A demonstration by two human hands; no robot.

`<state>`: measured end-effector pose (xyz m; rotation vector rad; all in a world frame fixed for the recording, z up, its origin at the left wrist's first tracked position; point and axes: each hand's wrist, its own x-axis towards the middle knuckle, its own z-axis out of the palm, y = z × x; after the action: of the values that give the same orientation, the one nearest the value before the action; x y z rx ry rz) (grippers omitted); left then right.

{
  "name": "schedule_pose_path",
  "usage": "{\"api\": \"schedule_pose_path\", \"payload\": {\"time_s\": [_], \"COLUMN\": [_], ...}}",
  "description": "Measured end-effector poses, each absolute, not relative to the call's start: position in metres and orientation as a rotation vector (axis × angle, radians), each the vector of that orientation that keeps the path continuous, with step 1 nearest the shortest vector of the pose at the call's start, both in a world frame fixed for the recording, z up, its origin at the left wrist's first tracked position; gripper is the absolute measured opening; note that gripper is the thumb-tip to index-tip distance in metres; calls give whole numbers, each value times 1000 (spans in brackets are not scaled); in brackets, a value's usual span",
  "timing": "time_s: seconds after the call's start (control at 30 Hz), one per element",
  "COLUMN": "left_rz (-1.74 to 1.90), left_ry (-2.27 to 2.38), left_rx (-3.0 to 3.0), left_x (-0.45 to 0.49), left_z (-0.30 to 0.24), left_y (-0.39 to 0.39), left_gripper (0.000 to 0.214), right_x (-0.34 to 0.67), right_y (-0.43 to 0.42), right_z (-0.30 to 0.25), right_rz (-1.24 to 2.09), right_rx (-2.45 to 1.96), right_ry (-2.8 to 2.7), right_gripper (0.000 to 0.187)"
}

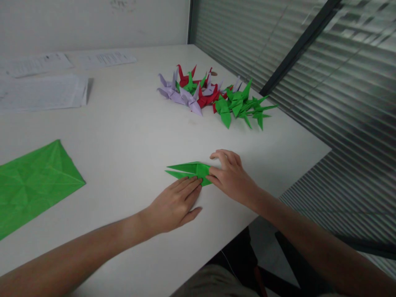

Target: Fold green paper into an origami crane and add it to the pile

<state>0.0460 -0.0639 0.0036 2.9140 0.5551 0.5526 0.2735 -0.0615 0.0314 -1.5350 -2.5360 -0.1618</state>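
Note:
A narrow folded piece of green paper [189, 170] with two pointed tips facing left lies on the white table [130, 136]. My left hand [176, 204] lies flat with fingers stretched out together, its fingertips pressing on the paper's near edge. My right hand [230, 175] rests on the paper's right end, fingers curled down onto it and pinching the fold.
A pile of folded paper cranes [213, 97] in green, red and lilac lies further back. A flat green sheet [34, 183] lies at the left. Printed papers [43, 90] lie at the back left. The table's edge runs close at the right, beside window blinds [324, 70].

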Motion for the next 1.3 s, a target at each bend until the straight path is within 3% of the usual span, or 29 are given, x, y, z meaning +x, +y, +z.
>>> {"api": "schedule_pose_path", "payload": {"time_s": [0.27,0.67,0.83,1.1,1.3], "left_rz": [506,506,460,523,564], "left_ry": [586,809,943,769,698], "left_rx": [2922,3039,3059,2947,2934], "left_x": [46,38,33,34,37], "left_z": [5,12,12,6,3], "left_y": [-67,-52,-40,-34,-37], "left_gripper": [46,37,33,34,34], "right_x": [274,292,283,280,283], "right_y": [-68,-81,-71,-71,-79], "right_z": [28,15,11,5,2], "right_rz": [-147,-312,-214,86,101], "right_rx": [-1483,-1342,-1344,-1223,-1282], "right_ry": [-2442,-2373,-2408,-2447,-2378], "right_gripper": [5,14,18,27,31]}}
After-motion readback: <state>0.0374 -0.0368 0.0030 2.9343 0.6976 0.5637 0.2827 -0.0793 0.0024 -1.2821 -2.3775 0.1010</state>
